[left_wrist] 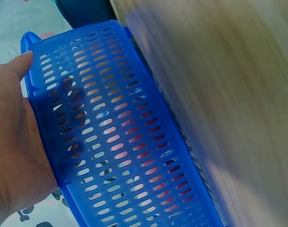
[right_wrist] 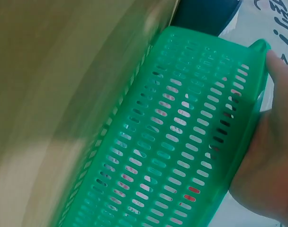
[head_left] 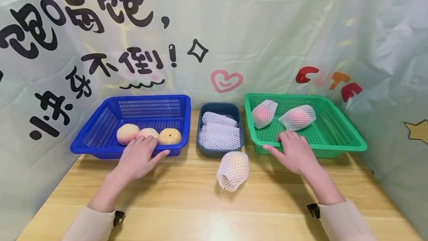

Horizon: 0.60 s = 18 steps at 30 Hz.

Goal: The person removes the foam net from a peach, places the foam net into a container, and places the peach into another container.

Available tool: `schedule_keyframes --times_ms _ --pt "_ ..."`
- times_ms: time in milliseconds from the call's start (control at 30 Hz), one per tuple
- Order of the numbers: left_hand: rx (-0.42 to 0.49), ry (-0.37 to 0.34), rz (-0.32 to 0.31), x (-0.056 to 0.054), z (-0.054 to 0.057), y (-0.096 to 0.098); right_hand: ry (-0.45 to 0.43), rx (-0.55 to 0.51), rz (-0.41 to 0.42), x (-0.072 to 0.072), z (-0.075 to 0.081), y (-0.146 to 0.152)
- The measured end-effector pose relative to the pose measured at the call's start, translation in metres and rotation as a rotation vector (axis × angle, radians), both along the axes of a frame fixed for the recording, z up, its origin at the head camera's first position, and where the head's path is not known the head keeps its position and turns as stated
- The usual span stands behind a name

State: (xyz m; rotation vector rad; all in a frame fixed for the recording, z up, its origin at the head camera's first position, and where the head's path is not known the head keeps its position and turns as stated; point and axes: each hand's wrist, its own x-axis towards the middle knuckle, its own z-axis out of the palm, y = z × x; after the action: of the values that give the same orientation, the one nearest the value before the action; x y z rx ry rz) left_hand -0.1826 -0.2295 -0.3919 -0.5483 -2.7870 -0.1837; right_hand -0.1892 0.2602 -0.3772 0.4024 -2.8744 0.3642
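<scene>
The left hand [head_left: 138, 158] lies over the front rim of a blue basket [head_left: 133, 153]. Its fingertips touch or hover over the middle peach [head_left: 148, 133], and its thumb stretches along the rim. Either side of that peach sit a blushed peach [head_left: 128, 134] and a yellow peach [head_left: 170, 136]. Over the front rim of a green basket [head_left: 337, 147] rests the right hand [head_left: 294, 151], thumb extended, fingertips partly hidden inside. Two peaches in white foam nets, one at the left [head_left: 264, 114] and one at the centre [head_left: 298, 118], lie in the green basket. Neither hand visibly holds anything.
Between the baskets stands a dark blue bin [head_left: 219, 153] with several white foam nets [head_left: 219, 136]. In front of it, on the wooden table [head_left: 187, 200], lies a netted pale fruit [head_left: 234, 168]. A printed curtain [head_left: 267, 29] hangs behind and at both sides.
</scene>
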Motion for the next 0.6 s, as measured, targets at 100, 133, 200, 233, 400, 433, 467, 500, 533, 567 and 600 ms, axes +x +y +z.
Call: schedule_keyframes --times_ms 100,133,200,233,400,433,467,500,533,567,600 --pt "0.012 0.008 -0.001 0.001 -0.001 0.000 -0.050 0.022 0.014 -0.005 0.001 0.002" --pt "0.016 0.011 -0.001 0.001 -0.001 0.001 -0.063 0.028 0.022 -0.007 0.002 0.003" --pt "0.024 0.018 -0.003 0.001 -0.001 0.001 -0.078 0.034 0.034 -0.009 0.003 0.004" --pt "0.029 0.021 -0.005 0.000 0.000 0.001 -0.082 0.035 0.038 -0.010 0.003 0.004" --pt "0.037 0.013 -0.007 -0.001 0.001 0.001 -0.094 0.035 0.040 -0.012 0.004 0.005" --pt "0.039 0.007 -0.007 -0.001 0.002 0.000 -0.095 0.032 0.040 -0.013 0.004 0.005" --pt "0.046 0.003 -0.008 -0.001 0.002 0.000 -0.095 0.030 0.039 -0.013 0.004 0.005" --pt "0.054 -0.001 -0.009 -0.001 0.002 0.000 -0.094 0.029 0.038 -0.013 0.004 0.005" --pt "0.065 -0.002 -0.010 -0.001 0.002 -0.001 -0.094 0.026 0.039 -0.013 0.004 0.004" --pt "0.078 -0.001 -0.014 -0.001 0.003 -0.001 -0.094 0.026 0.037 -0.013 0.003 0.004" --pt "0.096 0.006 -0.021 -0.001 0.003 0.000 -0.093 0.027 0.037 -0.013 0.003 0.004"
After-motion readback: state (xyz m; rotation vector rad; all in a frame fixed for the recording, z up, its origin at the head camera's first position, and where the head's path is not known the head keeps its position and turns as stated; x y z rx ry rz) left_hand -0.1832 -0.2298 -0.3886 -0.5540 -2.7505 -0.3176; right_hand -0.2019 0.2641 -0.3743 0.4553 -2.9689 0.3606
